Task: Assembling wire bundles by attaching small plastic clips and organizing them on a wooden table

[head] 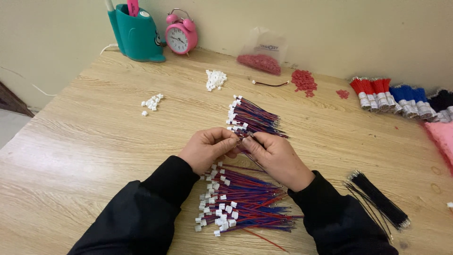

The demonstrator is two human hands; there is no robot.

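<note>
Both the left hand and the right hand pinch one red-and-blue wire lead between fingertips, just nearer than the far wire bundle. The lead's long axis runs left-right between the hands, equally close to both. The near wire bundle lies on the table, on the side of the hands opposite the far bundle.

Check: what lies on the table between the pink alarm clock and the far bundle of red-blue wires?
Head view: a small heap of white connectors lies between the pink alarm clock and the far wire bundle; otherwise bare wooden table.
</note>
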